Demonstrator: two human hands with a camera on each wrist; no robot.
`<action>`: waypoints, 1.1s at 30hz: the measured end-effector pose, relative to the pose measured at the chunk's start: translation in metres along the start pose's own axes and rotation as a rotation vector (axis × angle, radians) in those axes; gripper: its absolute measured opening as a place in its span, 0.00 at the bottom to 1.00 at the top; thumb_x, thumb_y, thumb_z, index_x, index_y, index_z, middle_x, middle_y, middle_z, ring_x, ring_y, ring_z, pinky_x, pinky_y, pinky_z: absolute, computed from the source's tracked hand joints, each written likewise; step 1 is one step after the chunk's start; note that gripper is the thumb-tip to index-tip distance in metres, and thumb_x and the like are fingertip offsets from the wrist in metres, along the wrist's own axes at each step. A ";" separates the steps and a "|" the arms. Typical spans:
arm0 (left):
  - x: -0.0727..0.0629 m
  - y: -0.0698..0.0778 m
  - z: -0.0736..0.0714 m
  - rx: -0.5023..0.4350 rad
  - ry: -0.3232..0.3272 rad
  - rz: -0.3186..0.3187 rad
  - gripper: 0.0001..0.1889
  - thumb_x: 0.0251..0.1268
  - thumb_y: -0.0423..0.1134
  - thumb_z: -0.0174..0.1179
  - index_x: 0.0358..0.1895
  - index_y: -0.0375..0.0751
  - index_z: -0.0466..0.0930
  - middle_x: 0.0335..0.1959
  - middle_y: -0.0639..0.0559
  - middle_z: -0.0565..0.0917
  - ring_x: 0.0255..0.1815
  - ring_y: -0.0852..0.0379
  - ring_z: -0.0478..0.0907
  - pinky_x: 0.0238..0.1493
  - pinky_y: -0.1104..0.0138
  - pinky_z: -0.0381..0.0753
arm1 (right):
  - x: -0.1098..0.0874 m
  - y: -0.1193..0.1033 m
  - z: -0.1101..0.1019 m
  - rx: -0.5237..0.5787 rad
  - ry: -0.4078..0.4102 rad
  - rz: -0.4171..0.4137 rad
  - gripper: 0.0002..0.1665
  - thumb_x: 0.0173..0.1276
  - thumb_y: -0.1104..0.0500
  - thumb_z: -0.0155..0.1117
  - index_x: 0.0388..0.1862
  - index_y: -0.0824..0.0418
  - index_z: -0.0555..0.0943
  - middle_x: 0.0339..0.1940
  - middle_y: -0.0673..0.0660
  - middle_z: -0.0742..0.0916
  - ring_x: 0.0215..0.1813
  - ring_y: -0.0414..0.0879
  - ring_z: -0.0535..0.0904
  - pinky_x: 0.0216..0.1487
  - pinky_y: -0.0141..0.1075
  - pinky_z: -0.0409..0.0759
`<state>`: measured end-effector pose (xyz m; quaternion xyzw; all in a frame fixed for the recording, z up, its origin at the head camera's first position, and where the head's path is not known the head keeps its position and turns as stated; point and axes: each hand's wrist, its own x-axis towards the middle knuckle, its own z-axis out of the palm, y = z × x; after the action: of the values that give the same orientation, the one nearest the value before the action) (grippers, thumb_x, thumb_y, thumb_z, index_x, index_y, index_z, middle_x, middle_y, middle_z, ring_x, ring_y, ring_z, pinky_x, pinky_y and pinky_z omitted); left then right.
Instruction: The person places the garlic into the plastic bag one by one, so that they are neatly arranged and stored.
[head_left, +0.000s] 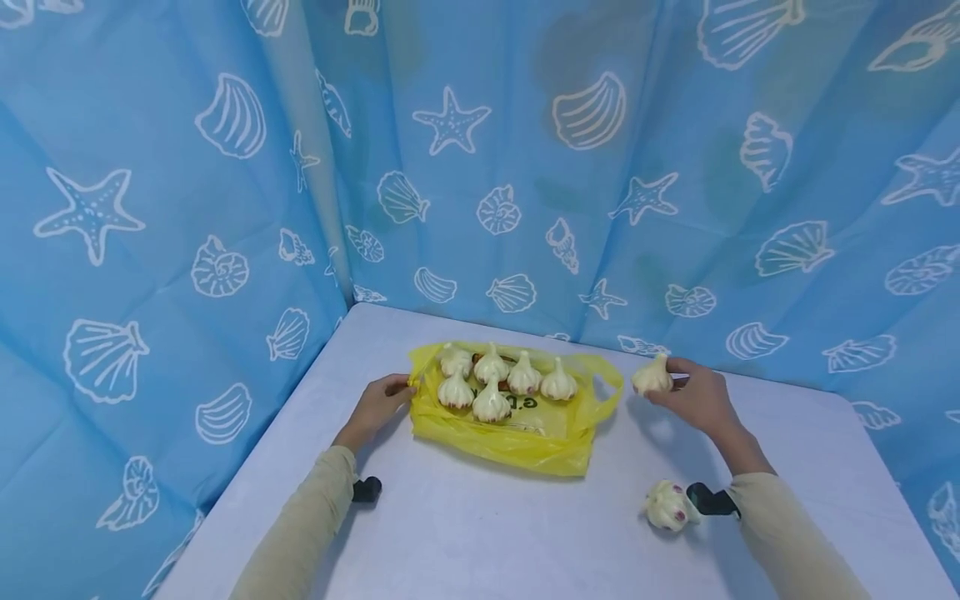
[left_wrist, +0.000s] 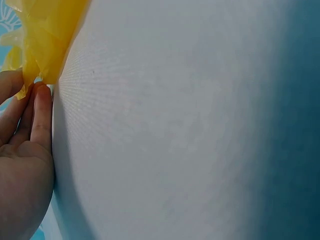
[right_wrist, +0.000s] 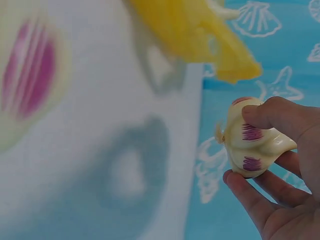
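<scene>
My left hand [head_left: 378, 408] pinches the left edge of a yellow plastic bag [head_left: 495, 450], which lies spread on the table. In the left wrist view, thumb and fingers hold a fold of the yellow plastic [left_wrist: 47, 40]. Several garlic bulbs [head_left: 491, 402] sit upright in two rows on the bag. To the right of the bag, my right hand [head_left: 701, 400] holds another garlic bulb [head_left: 652, 375] above the table. The right wrist view shows this bulb [right_wrist: 250, 142], with purple streaks, between thumb and fingertips. One more garlic bulb [head_left: 667, 506] lies on the table near the right wrist.
A white table [head_left: 465, 533] stands against blue curtains [head_left: 525, 167] printed with white shells and starfish. The bag's handle loop [head_left: 607, 387] extends to the right, toward the right hand. A black wrist mount [head_left: 367, 490] shows under the left forearm.
</scene>
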<state>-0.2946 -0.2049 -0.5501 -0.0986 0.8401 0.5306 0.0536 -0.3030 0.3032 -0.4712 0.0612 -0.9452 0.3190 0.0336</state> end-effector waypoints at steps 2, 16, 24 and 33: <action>0.000 -0.002 0.000 -0.004 0.001 0.003 0.20 0.69 0.46 0.60 0.60 0.43 0.77 0.57 0.46 0.78 0.59 0.48 0.72 0.64 0.53 0.72 | 0.001 -0.007 -0.003 0.014 0.018 -0.026 0.42 0.58 0.50 0.74 0.64 0.72 0.71 0.56 0.72 0.80 0.52 0.66 0.80 0.42 0.52 0.84; 0.003 -0.013 0.001 -0.005 0.001 -0.003 0.19 0.68 0.45 0.60 0.60 0.44 0.78 0.56 0.47 0.79 0.58 0.49 0.73 0.63 0.54 0.73 | 0.003 -0.079 0.006 0.089 0.026 -0.110 0.40 0.58 0.51 0.75 0.65 0.66 0.72 0.59 0.68 0.79 0.54 0.64 0.80 0.46 0.53 0.83; 0.004 -0.006 0.000 0.007 -0.007 -0.009 0.20 0.68 0.47 0.60 0.60 0.45 0.77 0.57 0.47 0.79 0.59 0.49 0.73 0.64 0.52 0.71 | 0.005 -0.109 0.031 0.139 -0.036 -0.151 0.39 0.57 0.51 0.75 0.65 0.63 0.73 0.60 0.63 0.80 0.54 0.60 0.80 0.47 0.51 0.83; 0.005 -0.003 -0.001 -0.008 -0.005 0.001 0.20 0.69 0.46 0.60 0.60 0.43 0.78 0.56 0.47 0.79 0.58 0.49 0.73 0.63 0.53 0.72 | 0.001 -0.124 0.074 0.176 -0.107 -0.157 0.38 0.54 0.52 0.77 0.63 0.62 0.76 0.58 0.61 0.81 0.52 0.55 0.82 0.47 0.46 0.84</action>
<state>-0.2983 -0.2081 -0.5534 -0.0969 0.8380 0.5342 0.0549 -0.2891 0.1603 -0.4556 0.1548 -0.9062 0.3935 0.0025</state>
